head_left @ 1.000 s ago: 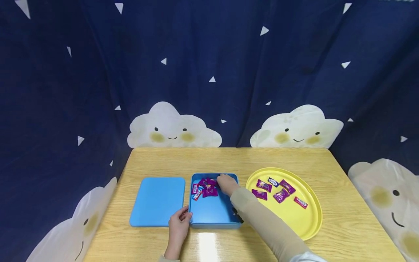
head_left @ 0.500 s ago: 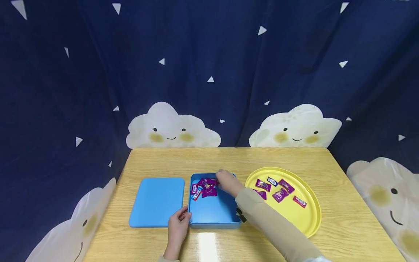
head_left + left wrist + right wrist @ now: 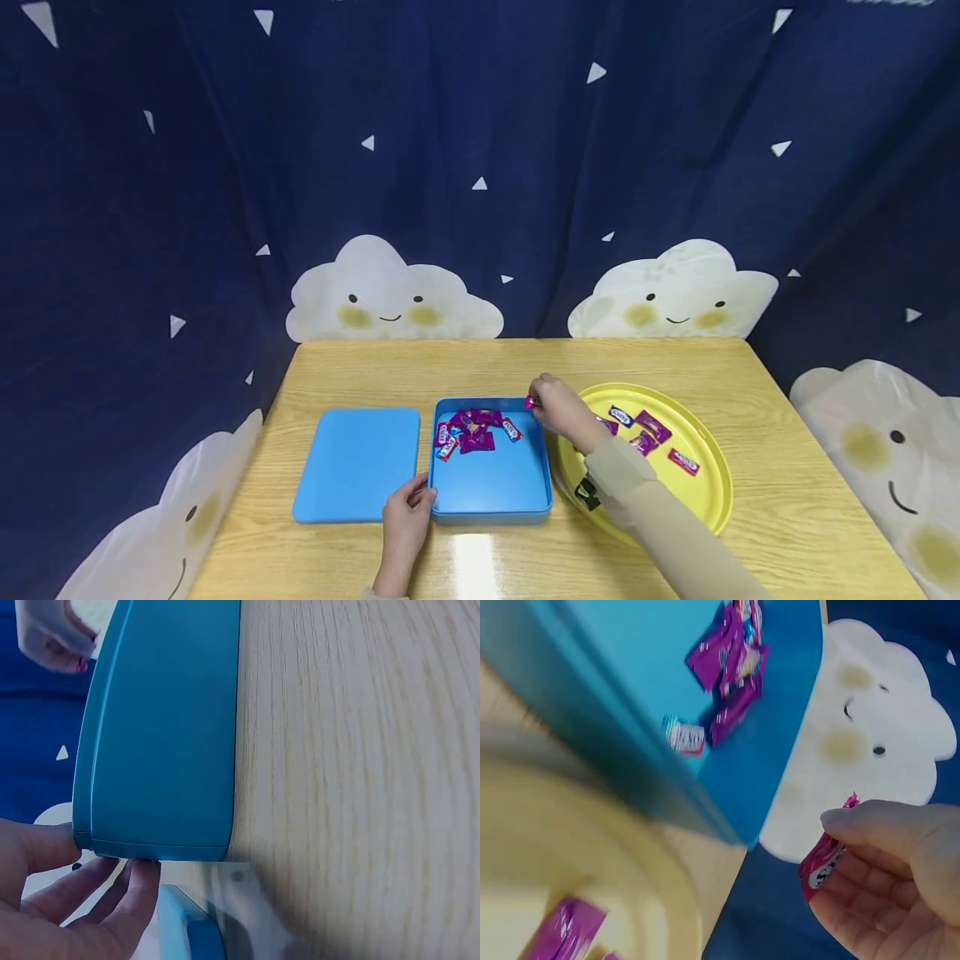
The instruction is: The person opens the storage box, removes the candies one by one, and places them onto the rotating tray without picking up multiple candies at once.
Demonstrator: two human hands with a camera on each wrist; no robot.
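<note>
In the head view my left hand (image 3: pixel 405 517) pinches the front left corner of an open blue box (image 3: pixel 487 492), thumb at the rim and fingers against the side. Purple and red wrapped candies (image 3: pixel 476 440) lie piled in the box's far left part. Slightly right of them lies a single red-and-white candy (image 3: pixel 512 429). Over the box's far right corner, my right hand (image 3: pixel 566 412) pinches a red wrapped candy (image 3: pixel 825 862) between thumb and fingers, outside the rim in the right wrist view.
A round yellow tray (image 3: pixel 697 492) with several wrapped candies stands right of the box, partly covered by my right sleeve (image 3: pixel 660 517). Left of the box lies a flat blue lid (image 3: pixel 356 462). A dark blue curtain (image 3: pixel 420 192) hangs behind the table.
My right hand has lifted out of the box and moved right, with a red candy now showing in its fingers. The single candy in the box has come into sight. My left hand stays put.
</note>
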